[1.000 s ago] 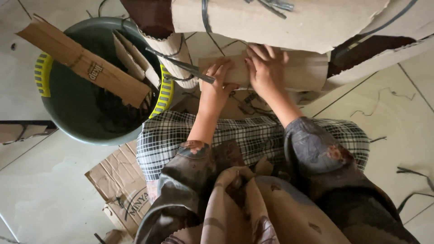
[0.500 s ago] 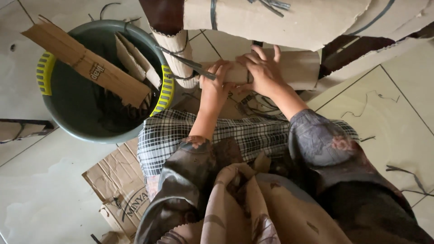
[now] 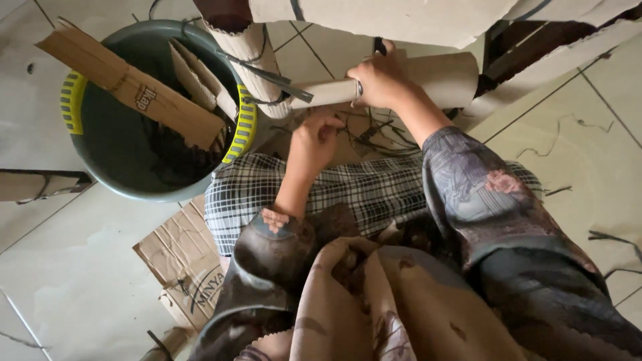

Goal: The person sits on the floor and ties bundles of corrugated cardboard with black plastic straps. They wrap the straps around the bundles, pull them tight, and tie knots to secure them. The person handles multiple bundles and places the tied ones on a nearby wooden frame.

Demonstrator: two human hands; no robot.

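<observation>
Cardboard roll (image 3: 428, 79): a rolled tube of brown cardboard, lying roughly level across the upper centre of the frame, just below a large flat cardboard sheet (image 3: 374, 17).
Right hand (image 3: 378, 80): closed around the cardboard roll near its middle, fingers wrapped over the top; holding the roll.
Left hand (image 3: 314, 140): below and left of the roll, at frame centre, fingers curled narrow. It appears to pinch a thin dark strip (image 3: 361, 130); the contact is not clear.
Strips: a loose tangle of thin dark strips lies on the floor under the roll, between the two hands.
Corrugated roll (image 3: 251, 57): a second, ribbed roll stands tilted at upper centre-left, with a dark band across it, touching the bucket rim.
Bucket (image 3: 114, 160): grey-green with yellow handle grips, upper left of the frame; it holds flat cardboard pieces standing on edge.
Checked cloth (image 3: 374, 190): spread across the lap, middle of the frame.
Floor (image 3: 80, 267): pale tiles; flattened cardboard lies at lower left.
Step in hand (judgement): securing the rolled cardboard; roll held shut, binding strip being fetched.
Next move (judgement): calls for keeping the right-hand grip firm so the roll does not spring open while the left brings a strip up around it.
</observation>
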